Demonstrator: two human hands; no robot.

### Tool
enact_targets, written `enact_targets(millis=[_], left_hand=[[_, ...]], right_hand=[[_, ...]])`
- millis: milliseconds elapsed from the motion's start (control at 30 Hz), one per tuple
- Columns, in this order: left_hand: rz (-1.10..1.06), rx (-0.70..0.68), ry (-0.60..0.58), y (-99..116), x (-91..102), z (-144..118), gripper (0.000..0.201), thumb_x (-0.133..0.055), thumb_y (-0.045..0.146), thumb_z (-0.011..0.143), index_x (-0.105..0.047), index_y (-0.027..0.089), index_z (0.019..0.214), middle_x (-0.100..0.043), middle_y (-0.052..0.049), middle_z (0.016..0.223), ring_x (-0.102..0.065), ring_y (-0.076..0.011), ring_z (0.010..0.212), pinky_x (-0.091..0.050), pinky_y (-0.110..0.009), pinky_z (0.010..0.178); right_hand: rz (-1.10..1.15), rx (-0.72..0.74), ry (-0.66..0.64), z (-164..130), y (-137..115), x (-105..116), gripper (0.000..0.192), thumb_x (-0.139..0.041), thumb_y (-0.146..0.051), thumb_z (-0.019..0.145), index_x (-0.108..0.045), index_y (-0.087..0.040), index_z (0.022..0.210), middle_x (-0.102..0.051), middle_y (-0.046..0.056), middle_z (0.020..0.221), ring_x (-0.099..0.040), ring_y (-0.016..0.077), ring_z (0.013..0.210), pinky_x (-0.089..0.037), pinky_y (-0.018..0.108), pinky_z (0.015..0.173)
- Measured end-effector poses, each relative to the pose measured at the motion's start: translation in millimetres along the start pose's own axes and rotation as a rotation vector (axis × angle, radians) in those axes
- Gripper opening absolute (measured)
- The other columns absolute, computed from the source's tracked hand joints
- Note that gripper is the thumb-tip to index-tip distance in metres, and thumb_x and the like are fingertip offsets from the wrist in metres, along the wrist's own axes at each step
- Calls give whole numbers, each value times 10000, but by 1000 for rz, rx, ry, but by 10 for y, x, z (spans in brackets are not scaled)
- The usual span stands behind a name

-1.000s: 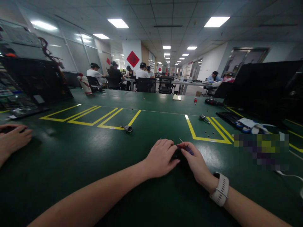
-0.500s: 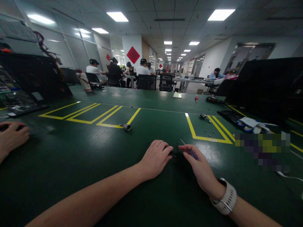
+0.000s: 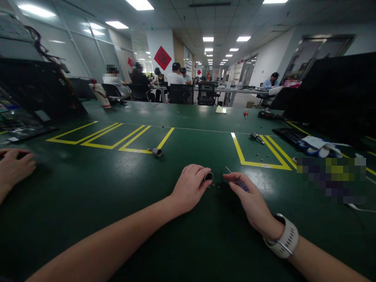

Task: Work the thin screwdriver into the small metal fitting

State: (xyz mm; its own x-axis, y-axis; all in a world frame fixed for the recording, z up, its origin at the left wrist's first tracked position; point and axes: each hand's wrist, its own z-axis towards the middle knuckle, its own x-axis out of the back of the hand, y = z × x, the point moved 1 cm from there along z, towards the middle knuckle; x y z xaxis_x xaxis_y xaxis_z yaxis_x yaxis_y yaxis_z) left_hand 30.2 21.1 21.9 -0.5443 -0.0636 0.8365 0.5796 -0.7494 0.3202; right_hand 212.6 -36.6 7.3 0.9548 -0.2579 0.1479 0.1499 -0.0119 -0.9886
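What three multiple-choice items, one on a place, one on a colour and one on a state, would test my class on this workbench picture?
1. Where do the small dark screws lie?
A. on the table between the two hands
B. inside the yellow box at far left
C. on the wristwatch

2. What colour are the taped lines on the table?
A. red
B. yellow
C. white

3. How is the right hand occupied?
A. flat and empty
B. pinching a thin screwdriver
C. lifting a bottle

Answers
1. A: they sit on the green top just in front of the left hand, which is closed on a small metal cylinder.
2. B: the lines are bright yellow against the green.
3. B: the fingers close on the purple handle, and the thin tip points up and away.
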Motion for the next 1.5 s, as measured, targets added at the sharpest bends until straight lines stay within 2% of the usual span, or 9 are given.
enact_targets(millis=[200,500,633,833,967,1067,1500], left_hand=[[-101,55,35,-52,-5,33,270,-456,287,881,-518,191,1125,-585,-62,1074,-510,-198,1005,-435,-394,864],[-273,150,254,-303,66,229,294,-423,366,890,-549,175,1074,-623,-65,992,-558,-186,925,-442,-341,818],[-260,158,272,-427,90,283,314,-433,392,880,-558,174,1067,-626,-69,986,-559,-193,918,-439,-337,805],[-195,171,317,-541,92,238,307,-435,398,877,-574,168,1025,-623,-63,959,-549,-185,881,-430,-321,774],[-175,190,304,-567,87,178,297,-437,391,879,-573,169,1023,-612,-50,921,-537,-170,829,-428,-308,750],[-234,201,273,-543,73,147,303,-432,388,883,-560,170,1050,-594,-45,916,-534,-154,791,-437,-281,701],[-487,205,174,-417,-108,27,284,-505,311,846,-539,199,1104,-550,-62,1031,-575,-178,892,-502,-321,750]], right_hand=[[-85,27,-64,13,-17,-23,187,-524,-261,797,-606,-239,963,-615,36,1091,-547,232,1047,-397,429,933],[-232,144,-227,1,29,-132,194,-505,-189,803,-548,-238,985,-580,47,1204,-529,204,1129,-377,435,990],[-322,201,-302,32,-6,-252,202,-509,-127,797,-547,-225,969,-599,47,1157,-541,195,1101,-391,429,973],[-517,406,-444,109,-52,-424,207,-543,-60,779,-583,-205,920,-615,44,974,-559,194,936,-461,385,836],[-578,554,-583,137,-71,-304,256,-477,-13,800,-579,-212,925,-606,35,965,-544,178,901,-468,349,786],[-647,591,-627,153,-77,-173,273,-454,-9,807,-575,-215,938,-589,43,988,-531,182,908,-466,347,769],[-751,654,-576,95,-41,-76,277,-449,-10,792,-570,-209,941,-581,56,1006,-529,190,914,-473,343,750]])
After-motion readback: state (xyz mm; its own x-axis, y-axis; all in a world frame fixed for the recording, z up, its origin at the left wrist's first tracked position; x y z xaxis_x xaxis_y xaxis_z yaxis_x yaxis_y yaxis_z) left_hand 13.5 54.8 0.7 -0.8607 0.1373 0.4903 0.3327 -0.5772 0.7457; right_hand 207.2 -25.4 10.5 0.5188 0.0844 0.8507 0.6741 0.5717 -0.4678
